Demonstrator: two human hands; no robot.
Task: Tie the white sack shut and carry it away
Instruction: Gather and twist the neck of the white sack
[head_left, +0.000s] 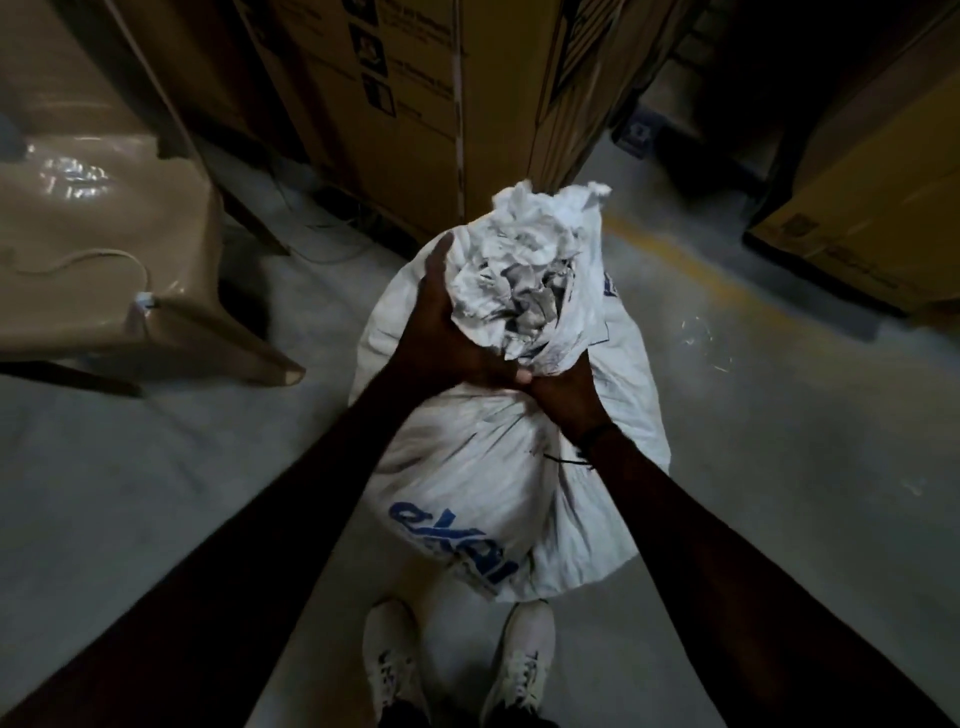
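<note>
The white sack (483, 483) with blue lettering stands on the grey floor just in front of my feet. Its top is bunched into a crumpled neck (524, 270) that sticks up and away from me. My left hand (441, 332) clasps the left side of that bunched neck. My right hand (563, 395) grips the base of the neck from the right, its fingers wrapped into the fabric. The two hands meet at the neck's base. A thin dark cord lies on the sack by my right wrist. No tie is visible around the neck.
Tall cardboard boxes (415, 104) stand close behind the sack. A brown plastic-wrapped bundle (104, 249) with a cord lies at the left. Another carton (872, 197) sits at the right beside a yellow floor line (675, 260). My white shoes (457, 665) are below the sack.
</note>
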